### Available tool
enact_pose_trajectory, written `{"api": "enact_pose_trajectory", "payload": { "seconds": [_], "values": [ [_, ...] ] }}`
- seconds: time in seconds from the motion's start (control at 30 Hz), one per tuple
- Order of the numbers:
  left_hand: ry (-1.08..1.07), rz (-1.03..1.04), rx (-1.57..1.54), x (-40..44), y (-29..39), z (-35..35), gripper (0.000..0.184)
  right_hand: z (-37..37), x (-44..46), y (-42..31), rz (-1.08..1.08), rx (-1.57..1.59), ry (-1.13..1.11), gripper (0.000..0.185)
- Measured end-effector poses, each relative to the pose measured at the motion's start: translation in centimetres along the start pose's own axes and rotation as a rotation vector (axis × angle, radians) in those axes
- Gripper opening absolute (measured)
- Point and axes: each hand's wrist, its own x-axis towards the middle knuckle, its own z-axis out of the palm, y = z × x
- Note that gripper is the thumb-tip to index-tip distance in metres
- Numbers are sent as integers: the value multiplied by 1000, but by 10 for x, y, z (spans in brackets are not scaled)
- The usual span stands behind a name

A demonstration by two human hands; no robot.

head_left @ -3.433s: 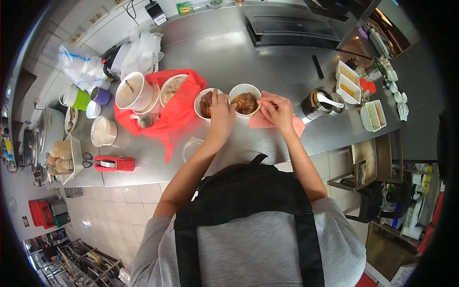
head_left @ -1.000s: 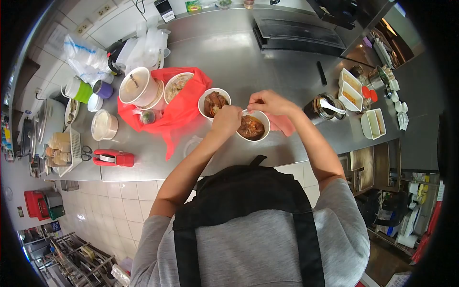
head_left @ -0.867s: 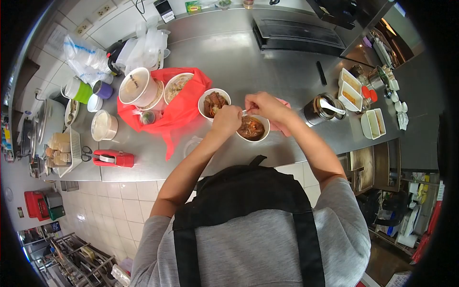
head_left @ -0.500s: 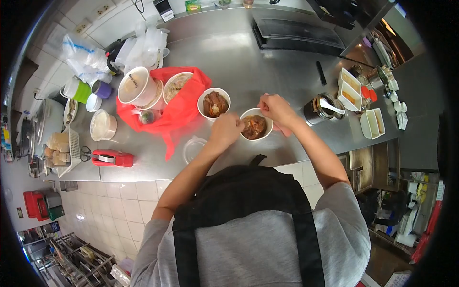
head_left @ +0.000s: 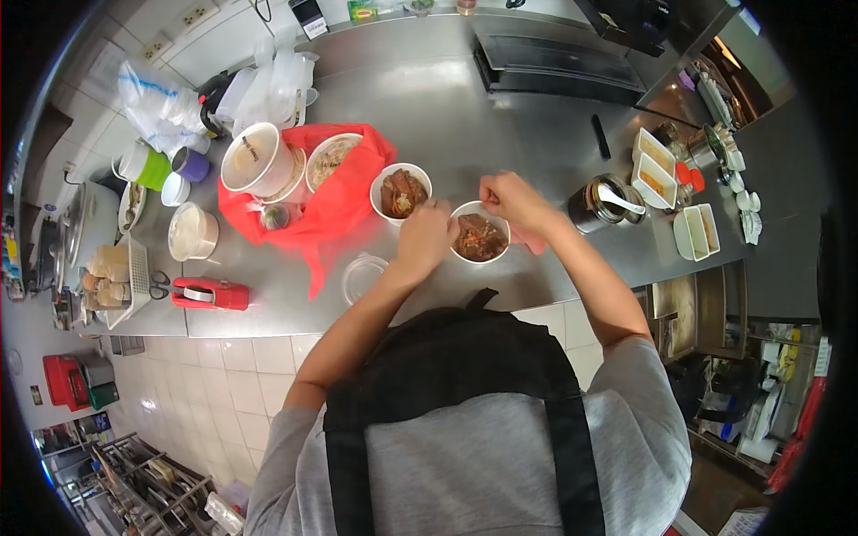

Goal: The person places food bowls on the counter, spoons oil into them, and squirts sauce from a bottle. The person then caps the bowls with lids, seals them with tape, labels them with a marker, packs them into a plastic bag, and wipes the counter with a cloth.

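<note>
A white bowl (head_left: pixel 481 239) of brown stewed meat with orange bits stands on the steel counter in front of me. My left hand (head_left: pixel 426 238) is closed at its left rim, fingertips pinched together. Over the far right rim, my right hand (head_left: pixel 513 200) is curled shut too. Whatever the fingers hold is too small or hidden to make out. Beyond my left hand sits a second white bowl (head_left: pixel 401 194) with similar meat. A clear round lid (head_left: pixel 361 280) lies beside my left forearm. Something pinkish-red (head_left: pixel 534 242) shows beneath my right wrist.
On the left, a red bag (head_left: pixel 344 228) lies spread around several white tubs. A red tape dispenser (head_left: pixel 214 295) and scissors (head_left: pixel 159 285) are near the front edge. To the right stand a dark jar (head_left: pixel 593 204) with a white spoon and divided containers (head_left: pixel 655 168).
My left hand has moved slightly up and shifted its fingers at the bowl's rim. My right hand has moved slightly left and up. The bowls stay in place.
</note>
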Motion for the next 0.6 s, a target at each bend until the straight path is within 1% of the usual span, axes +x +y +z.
{"api": "enact_pose_trajectory", "payload": {
  "seconds": [0.1, 0.17, 0.2, 0.27, 0.3, 0.37, 0.47, 0.53, 0.57, 0.6],
  "values": [
    [-5, 197, -91, 25, -7, 2, 14, 2, 12, -15, -162, -14, 57, 9],
    [-39, 192, 31, 27, -18, 10, 16, 4, 16, -19, -229, -33, 93, 12],
    [-57, 192, 91, 29, -19, 9, 16, -1, 14, -20, -99, -1, 27, 13],
    [-79, 11, 115, 21, -20, 7, 16, -15, 5, -21, 166, 66, -104, 14],
    [-94, -80, 127, 15, -19, 3, 17, -19, 0, -17, 139, 75, -99, 14],
    [-48, -101, 13, 3, -15, -3, 18, -30, -13, -6, 82, 91, -96, 14],
    [-35, -138, -110, -11, -21, -3, 17, -59, -28, -4, 261, 141, -119, 18],
    [-16, -168, -161, -19, -25, -4, 17, -70, -41, 7, 370, 332, -91, 17],
    [9, -182, -179, -24, -26, -4, 18, -75, -48, 13, 427, 425, -68, 17],
    [30, -188, -201, -27, -25, -4, 20, -71, -56, 14, 393, 404, 48, 13]
  ]
}}
